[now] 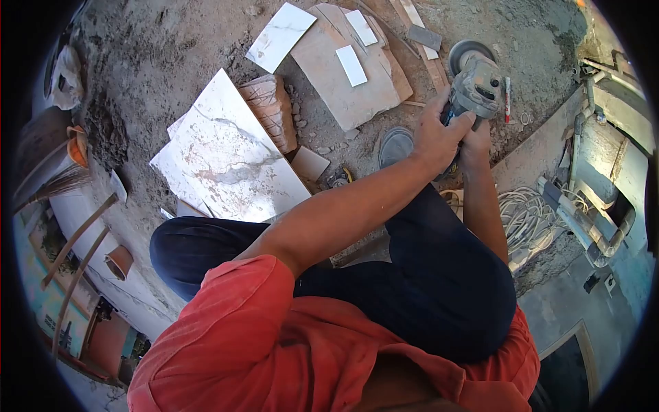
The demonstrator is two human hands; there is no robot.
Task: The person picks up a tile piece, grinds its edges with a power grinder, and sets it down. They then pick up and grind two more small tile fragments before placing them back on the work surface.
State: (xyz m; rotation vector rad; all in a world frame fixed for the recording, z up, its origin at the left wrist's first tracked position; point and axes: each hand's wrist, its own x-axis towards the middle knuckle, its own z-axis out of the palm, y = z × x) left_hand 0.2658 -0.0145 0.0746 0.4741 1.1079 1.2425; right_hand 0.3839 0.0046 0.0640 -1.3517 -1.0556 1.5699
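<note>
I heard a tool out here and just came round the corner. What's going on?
A person in a red shirt and dark trousers is crouched over dusty ground, holding an angle grinder with both hands: the left hand grips its body, and the right hand is beneath it. A large marble-pattern tile lies to the left, with smaller tile offcuts on a stone slab ahead. A coiled white cable sits at the right. The grinder's disc touches no tile.
</note>
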